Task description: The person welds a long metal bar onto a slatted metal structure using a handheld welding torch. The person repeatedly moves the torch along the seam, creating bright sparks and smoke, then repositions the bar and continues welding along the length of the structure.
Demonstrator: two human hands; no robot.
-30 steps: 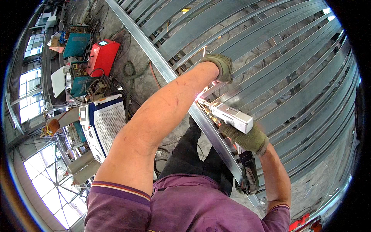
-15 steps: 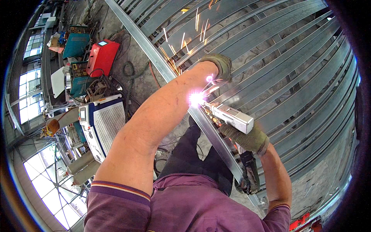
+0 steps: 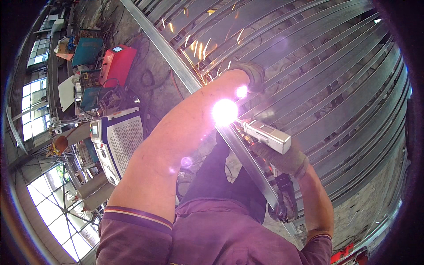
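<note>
Two gloved hands share the work over a grid of metal. The right hand [image 3: 285,161] is wrapped round the handle beneath a silvery, box-bodied welding torch [image 3: 267,134], though most of its fingers are hidden under the body. The torch's nose points into a white-pink glare [image 3: 225,112] on the long edge rail [image 3: 247,154], about where a slat [image 3: 260,98] comes in to meet it; the joint itself is lost in the light. The left hand [image 3: 255,76] reaches in among the slats beyond the glare, its fingers turned away, so I cannot tell whether it grips a piece or merely rests on one.

To weld well here, I would hold the torch at one constant angle and gap, with the wrist steady and the elbow close, and move evenly so the heat does not linger and burn through what looks like thin-walled metal. The left hand would do best bracing the slat squarely against the rail, with its glove out of the beam's line. Sparks [image 3: 201,51] spray toward the far end of the rail, and the bare left forearm [image 3: 176,119] crosses very near the glare; a long sleeve would be wise. The cable [image 3: 285,194] below the handle should hang slack, so that it does not tug the tip aside.
</note>
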